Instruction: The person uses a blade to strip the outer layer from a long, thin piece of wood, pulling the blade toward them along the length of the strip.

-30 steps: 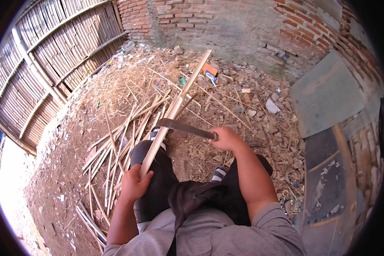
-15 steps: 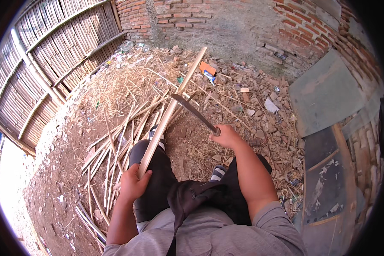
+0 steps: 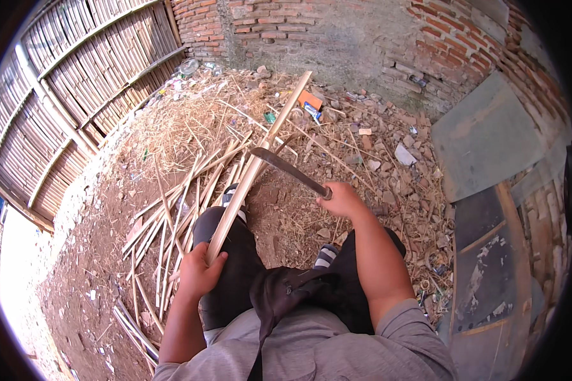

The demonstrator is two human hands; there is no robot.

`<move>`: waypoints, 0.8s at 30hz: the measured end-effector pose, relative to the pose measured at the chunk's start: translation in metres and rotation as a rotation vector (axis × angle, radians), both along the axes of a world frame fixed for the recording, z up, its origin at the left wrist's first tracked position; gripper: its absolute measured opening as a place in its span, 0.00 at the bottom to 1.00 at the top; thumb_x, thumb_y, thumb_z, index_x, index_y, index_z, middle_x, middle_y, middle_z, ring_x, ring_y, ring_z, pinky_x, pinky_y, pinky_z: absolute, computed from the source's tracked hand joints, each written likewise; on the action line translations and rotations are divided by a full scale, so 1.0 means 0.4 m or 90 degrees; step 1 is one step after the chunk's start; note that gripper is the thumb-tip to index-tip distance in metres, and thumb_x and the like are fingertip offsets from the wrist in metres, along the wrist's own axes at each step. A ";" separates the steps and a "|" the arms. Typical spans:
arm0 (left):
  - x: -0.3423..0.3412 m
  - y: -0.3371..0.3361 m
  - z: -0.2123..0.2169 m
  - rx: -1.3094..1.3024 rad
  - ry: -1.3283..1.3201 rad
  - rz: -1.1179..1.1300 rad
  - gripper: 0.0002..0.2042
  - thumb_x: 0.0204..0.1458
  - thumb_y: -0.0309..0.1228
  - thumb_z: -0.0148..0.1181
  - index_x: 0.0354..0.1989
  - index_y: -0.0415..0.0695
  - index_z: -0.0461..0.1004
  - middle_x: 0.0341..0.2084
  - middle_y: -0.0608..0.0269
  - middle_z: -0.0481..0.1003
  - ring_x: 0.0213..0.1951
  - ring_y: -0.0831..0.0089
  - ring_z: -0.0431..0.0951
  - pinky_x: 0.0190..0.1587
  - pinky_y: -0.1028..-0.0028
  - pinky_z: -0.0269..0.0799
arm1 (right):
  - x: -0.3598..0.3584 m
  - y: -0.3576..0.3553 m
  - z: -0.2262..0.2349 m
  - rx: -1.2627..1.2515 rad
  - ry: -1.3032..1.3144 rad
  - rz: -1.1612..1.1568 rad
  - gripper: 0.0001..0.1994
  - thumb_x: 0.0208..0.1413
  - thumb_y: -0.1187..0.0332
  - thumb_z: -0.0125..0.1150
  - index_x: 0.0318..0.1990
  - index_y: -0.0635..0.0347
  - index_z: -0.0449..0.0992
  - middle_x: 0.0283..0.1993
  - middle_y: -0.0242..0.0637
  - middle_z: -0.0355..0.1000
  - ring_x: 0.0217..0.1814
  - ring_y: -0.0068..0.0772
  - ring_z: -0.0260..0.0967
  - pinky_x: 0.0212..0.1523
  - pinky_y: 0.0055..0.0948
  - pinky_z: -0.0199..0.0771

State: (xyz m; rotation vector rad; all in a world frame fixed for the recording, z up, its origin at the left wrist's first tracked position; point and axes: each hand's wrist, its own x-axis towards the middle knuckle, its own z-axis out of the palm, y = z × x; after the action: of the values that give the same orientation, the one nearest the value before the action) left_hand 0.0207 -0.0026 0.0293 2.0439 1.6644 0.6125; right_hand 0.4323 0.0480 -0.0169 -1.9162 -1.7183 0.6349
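Observation:
A long, pale split bamboo strip [image 3: 237, 198] slants from my left thigh up toward the brick wall. My left hand [image 3: 201, 269] is closed around its near end, beside the left knee. My right hand [image 3: 342, 200] grips the handle of a dark, slightly curved machete [image 3: 291, 171], in front of the right knee. The blade reaches left, and its tip lies across the strip around mid-length; whether it touches the bamboo I cannot tell. Several thin bamboo strips [image 3: 165, 222] lie in a loose pile on the ground to the left.
A woven bamboo fence [image 3: 108, 70] stands at the left, a worn brick wall [image 3: 337, 44] at the back. Sheets of board [image 3: 489, 140] lean at the right. Rubble, dry straw [image 3: 190, 108] and an orange scrap [image 3: 310, 100] litter the ground. Striped sandals [image 3: 325, 256] are on my feet.
The machete's tip has come slightly nearer to me along the bamboo strip, and its blade has turned a little. My right hand has shifted slightly; my left hand keeps its grip.

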 end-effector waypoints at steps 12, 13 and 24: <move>-0.004 -0.001 -0.005 -0.003 -0.032 0.003 0.18 0.52 0.43 0.69 0.33 0.37 0.75 0.20 0.46 0.75 0.24 0.52 0.78 0.30 0.58 0.71 | -0.014 0.000 0.006 -0.013 0.011 -0.018 0.23 0.51 0.55 0.72 0.48 0.64 0.80 0.39 0.52 0.79 0.43 0.51 0.78 0.45 0.43 0.76; -0.005 -0.001 -0.006 0.000 -0.032 0.002 0.18 0.52 0.43 0.69 0.32 0.37 0.75 0.20 0.46 0.75 0.24 0.52 0.78 0.30 0.58 0.71 | -0.015 0.000 0.004 -0.013 0.012 -0.017 0.23 0.51 0.55 0.72 0.48 0.64 0.80 0.39 0.52 0.79 0.43 0.51 0.78 0.45 0.43 0.76; -0.003 0.001 -0.012 0.019 -0.034 -0.006 0.18 0.52 0.42 0.70 0.32 0.38 0.75 0.19 0.47 0.75 0.23 0.51 0.77 0.29 0.58 0.70 | -0.008 -0.002 -0.008 0.007 -0.001 -0.007 0.24 0.51 0.55 0.72 0.50 0.63 0.79 0.40 0.52 0.79 0.44 0.51 0.79 0.46 0.42 0.76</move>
State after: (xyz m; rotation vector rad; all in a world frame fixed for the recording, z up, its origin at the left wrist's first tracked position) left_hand 0.0196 -0.0022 0.0246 2.0381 1.6237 0.6866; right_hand 0.4290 0.0472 -0.0200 -1.9186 -1.7067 0.6193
